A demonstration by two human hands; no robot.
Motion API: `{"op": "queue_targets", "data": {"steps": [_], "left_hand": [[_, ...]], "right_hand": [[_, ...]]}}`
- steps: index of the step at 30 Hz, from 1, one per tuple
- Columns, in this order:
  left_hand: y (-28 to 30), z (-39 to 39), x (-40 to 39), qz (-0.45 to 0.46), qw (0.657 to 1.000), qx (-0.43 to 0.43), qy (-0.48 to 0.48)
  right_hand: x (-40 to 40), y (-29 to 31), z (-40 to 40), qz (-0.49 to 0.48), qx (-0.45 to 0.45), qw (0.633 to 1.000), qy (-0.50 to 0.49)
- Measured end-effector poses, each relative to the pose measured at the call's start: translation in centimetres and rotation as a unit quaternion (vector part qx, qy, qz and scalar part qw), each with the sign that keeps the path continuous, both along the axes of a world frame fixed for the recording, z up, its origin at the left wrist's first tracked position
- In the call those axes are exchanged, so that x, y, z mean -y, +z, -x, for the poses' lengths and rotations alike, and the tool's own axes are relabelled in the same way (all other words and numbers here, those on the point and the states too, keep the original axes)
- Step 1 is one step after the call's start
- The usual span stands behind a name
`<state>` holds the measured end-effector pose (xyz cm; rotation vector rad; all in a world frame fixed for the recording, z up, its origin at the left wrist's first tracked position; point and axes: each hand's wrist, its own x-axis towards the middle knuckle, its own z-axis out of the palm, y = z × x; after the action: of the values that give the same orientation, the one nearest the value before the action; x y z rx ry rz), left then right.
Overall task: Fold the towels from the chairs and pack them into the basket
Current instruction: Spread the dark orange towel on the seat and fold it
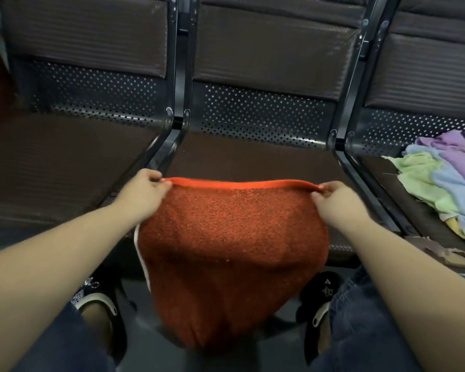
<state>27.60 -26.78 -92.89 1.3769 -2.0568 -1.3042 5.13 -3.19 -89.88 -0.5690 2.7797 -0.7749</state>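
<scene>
Orange-red looped terry towel (226, 253) hanging over knees and sandals, held up at the front edge of the middle brown padded seat (253, 159); left hand (142, 194) and right hand (338, 202) pinching its top corners, stretching the bright hem taut, probably squaring for folding; beyond, pastel crumpled towels (440, 183) waiting on the right seat.

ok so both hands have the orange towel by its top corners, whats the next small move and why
Probably lower the orange towel flat onto the middle seat for folding. The left hand and right hand pinch its top corners, stretching the hem taut, while the rest hangs unfolded toward the floor. That seat lies bare just behind it; other towels sit on the right seat.
</scene>
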Motion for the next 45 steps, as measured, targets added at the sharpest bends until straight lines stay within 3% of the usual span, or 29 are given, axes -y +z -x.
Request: {"op": "queue_targets", "data": {"steps": [3, 6, 8, 25, 45], "left_hand": [[-0.2, 0.3, -3.1, 0.099, 0.964, 0.200, -0.144], [-0.5, 0.7, -5.1, 0.174, 0.877, 0.394, -0.212], [-0.7, 0.9, -5.3, 0.174, 0.859, 0.433, -0.212], [-1.1, 5.6, -2.8, 0.136, 0.861, 0.453, -0.186], [-5.1, 17.6, 8.0, 0.227, 0.868, 0.397, -0.193]], "right_hand": [[0.7, -1.0, -3.8, -0.081, 0.090, 0.990, 0.073], [1.1, -2.5, -5.9, -0.279, 0.031, 0.953, 0.114], [1.5, -2.8, -6.4, -0.326, 0.016, 0.938, 0.114], [4.7, -3.8, -1.6, -0.312, 0.078, 0.940, 0.114], [13.9, -8.7, 11.0, -0.268, -0.061, 0.952, 0.133]]}}
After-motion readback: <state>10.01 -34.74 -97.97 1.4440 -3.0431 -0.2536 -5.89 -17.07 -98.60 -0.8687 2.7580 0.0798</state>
